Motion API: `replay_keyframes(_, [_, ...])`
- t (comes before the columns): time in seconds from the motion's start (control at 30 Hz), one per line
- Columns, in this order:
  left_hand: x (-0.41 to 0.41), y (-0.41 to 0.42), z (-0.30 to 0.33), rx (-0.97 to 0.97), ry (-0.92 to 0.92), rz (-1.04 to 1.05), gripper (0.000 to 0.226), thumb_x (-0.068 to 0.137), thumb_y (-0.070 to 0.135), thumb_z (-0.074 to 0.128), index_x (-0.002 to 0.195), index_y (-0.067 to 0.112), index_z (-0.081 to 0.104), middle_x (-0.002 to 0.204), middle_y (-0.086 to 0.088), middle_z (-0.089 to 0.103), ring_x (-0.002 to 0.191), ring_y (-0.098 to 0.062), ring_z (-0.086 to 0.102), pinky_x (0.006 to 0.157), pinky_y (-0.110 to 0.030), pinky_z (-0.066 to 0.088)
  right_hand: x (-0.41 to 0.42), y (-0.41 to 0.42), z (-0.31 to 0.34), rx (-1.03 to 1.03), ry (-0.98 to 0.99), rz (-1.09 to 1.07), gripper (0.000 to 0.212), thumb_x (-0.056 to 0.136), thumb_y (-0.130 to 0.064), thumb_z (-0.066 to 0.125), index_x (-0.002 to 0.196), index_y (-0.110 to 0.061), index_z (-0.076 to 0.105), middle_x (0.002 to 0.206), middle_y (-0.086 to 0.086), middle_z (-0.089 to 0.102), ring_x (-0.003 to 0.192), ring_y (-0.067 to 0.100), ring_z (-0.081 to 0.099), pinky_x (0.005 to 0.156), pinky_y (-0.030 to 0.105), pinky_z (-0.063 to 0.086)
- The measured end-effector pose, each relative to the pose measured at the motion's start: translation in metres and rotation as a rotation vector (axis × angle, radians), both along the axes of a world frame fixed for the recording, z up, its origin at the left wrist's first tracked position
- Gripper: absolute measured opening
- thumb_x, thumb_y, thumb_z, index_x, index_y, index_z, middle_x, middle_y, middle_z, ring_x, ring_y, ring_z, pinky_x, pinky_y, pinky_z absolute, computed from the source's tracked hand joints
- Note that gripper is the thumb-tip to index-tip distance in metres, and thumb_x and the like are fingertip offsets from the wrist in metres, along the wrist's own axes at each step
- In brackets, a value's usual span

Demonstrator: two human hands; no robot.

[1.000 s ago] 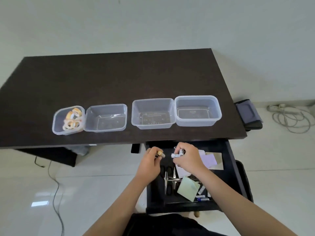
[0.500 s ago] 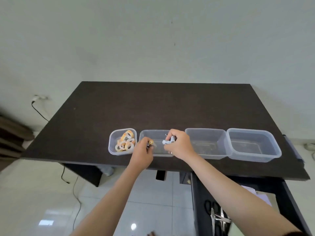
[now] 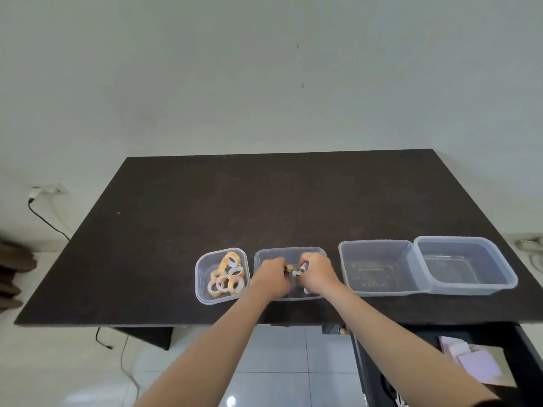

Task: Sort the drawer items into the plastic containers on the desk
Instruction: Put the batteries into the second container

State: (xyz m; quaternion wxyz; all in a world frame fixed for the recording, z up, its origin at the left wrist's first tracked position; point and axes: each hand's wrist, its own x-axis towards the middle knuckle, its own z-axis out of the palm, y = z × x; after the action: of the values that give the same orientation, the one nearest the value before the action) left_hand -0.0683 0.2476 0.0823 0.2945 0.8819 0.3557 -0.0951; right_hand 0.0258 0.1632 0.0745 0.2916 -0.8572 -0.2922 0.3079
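Four clear plastic containers stand in a row near the front edge of the dark desk. The leftmost container holds several tape rolls. Both my hands are inside the second container. My left hand is closed around small cylindrical items, one with a yellowish end. My right hand grips several small white cylinders. What they are exactly is too small to tell. The third container and the fourth container look bare inside.
The open drawer shows at the lower right under the desk, with pale purple paper pads inside. A wall socket with a black cable sits at the left. White tiled floor lies below the desk.
My hands rose from the drawer with the small items and now reach down into the second container. The view swung up and left, so the drawer is mostly out of sight.
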Motion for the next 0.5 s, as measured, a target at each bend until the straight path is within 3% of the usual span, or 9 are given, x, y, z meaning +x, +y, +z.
replay_keyframes(0.17, [0.002, 0.005, -0.01, 0.003, -0.018, 0.035, 0.022, 0.09, 0.014, 0.052, 0.111, 0.012, 0.054, 0.108, -0.01, 0.064, 0.083, -0.019, 0.056, 0.07, -0.028, 0.048, 0.002, 0.005, 0.001, -0.019, -0.039, 0.013, 0.009, 0.073, -0.006, 0.065, 0.075, -0.013, 0.059, 0.078, 0.008, 0.063, 0.069, 0.024, 0.059, 0.059, 0.036, 0.055])
replay_keyframes(0.33, [-0.001, 0.005, -0.01, -0.025, -0.133, 0.07, 0.049, 0.09, 0.012, 0.053, 0.138, 0.016, 0.041, 0.137, -0.008, 0.048, 0.106, -0.021, 0.059, 0.084, -0.027, 0.048, 0.004, 0.005, 0.001, -0.019, -0.051, 0.072, 0.025, 0.076, -0.006, 0.068, 0.098, -0.016, 0.066, 0.095, 0.006, 0.066, 0.081, 0.02, 0.063, 0.071, 0.037, 0.059])
replay_keyframes(0.43, [-0.007, 0.002, -0.01, -0.006, -0.209, 0.089, 0.047, 0.091, 0.012, 0.051, 0.137, 0.017, 0.042, 0.139, -0.007, 0.046, 0.104, -0.019, 0.058, 0.085, -0.028, 0.049, 0.005, 0.002, 0.004, -0.007, -0.092, 0.099, 0.034, 0.075, -0.004, 0.066, 0.107, -0.016, 0.065, 0.106, 0.006, 0.065, 0.09, 0.022, 0.063, 0.079, 0.04, 0.057])
replay_keyframes(0.5, [-0.01, -0.003, -0.01, 0.005, -0.263, 0.104, 0.041, 0.091, 0.012, 0.051, 0.131, 0.018, 0.047, 0.134, -0.006, 0.048, 0.103, -0.018, 0.057, 0.087, -0.029, 0.05, 0.005, -0.002, 0.006, 0.01, -0.107, 0.107, 0.038, 0.076, 0.0, 0.064, 0.111, -0.015, 0.064, 0.111, 0.003, 0.062, 0.099, 0.023, 0.061, 0.086, 0.034, 0.054])
